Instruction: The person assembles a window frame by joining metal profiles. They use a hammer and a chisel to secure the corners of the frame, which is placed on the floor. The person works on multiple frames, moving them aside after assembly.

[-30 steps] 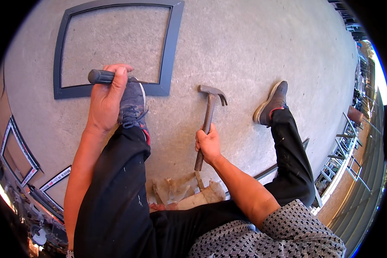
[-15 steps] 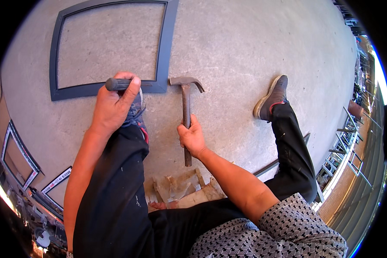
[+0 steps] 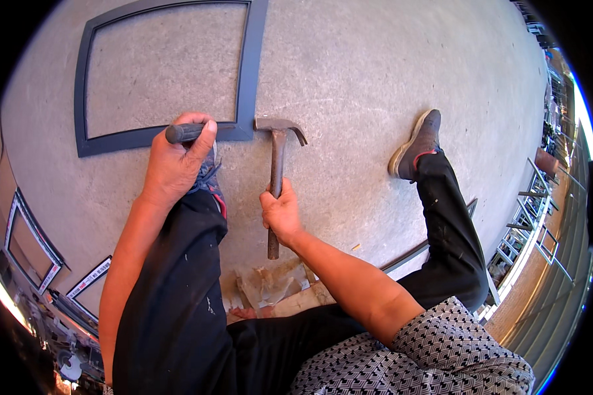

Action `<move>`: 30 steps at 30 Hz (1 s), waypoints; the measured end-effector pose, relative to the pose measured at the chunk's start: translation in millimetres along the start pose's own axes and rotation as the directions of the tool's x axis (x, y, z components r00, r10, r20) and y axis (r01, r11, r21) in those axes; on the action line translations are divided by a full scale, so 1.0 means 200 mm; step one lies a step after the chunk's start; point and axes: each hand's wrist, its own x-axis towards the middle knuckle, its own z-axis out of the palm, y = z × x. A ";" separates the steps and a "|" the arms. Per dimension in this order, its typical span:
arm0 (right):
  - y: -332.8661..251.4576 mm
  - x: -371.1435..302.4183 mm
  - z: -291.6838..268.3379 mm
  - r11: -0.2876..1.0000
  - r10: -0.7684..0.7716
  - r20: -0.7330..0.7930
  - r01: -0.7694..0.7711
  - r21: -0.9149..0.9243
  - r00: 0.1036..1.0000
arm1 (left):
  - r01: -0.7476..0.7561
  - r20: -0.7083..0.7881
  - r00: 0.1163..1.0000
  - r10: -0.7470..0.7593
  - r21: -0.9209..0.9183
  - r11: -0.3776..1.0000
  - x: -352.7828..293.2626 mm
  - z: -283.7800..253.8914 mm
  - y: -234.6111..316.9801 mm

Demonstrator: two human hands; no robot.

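Note:
A dark grey rectangular frame (image 3: 250,66) lies flat on the concrete floor ahead of my left foot. My left hand (image 3: 174,158) is closed around the dark, rounded handle of a screwdriver (image 3: 184,133). Its thin shaft runs rightward over the frame's near rail, close to the corner; the tip is hard to make out. In my right hand (image 3: 281,212) is a claw hammer (image 3: 278,158), gripped midway along its worn handle. The hammer's striking face is right beside the frame's near right corner, and I cannot tell whether they touch. Its claw points right.
My left shoe (image 3: 207,171) is beneath my left hand, near the frame; my right shoe (image 3: 418,145) stands off to the right. Crumpled sheet scraps (image 3: 270,286) lie between my legs. More frames (image 3: 29,240) are at the left, and metal racks (image 3: 524,217) line the right.
The hammer and my right hand have shifted slightly left, bringing the hammer head nearer the frame's corner. My left hand keeps its hold on the screwdriver, almost in place.

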 end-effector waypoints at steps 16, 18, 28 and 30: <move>-0.02 -0.01 -0.05 1.000 0.015 0.064 -0.014 -0.007 0.998 | 0.035 0.063 0.997 -0.039 0.052 0.998 0.01 0.00 0.00; -0.02 -0.01 -0.05 1.000 0.017 0.066 -0.017 -0.002 0.998 | 0.019 0.060 0.998 -0.022 0.056 0.998 0.01 0.00 -0.01; -0.03 -0.01 -0.07 0.999 0.021 0.085 -0.023 0.028 0.996 | -0.048 0.022 0.999 0.047 0.044 0.998 0.02 0.02 -0.03; -0.03 -0.01 -0.07 0.999 0.024 0.085 -0.026 0.026 0.996 | -0.026 0.032 0.999 0.024 0.058 0.998 0.01 0.02 -0.01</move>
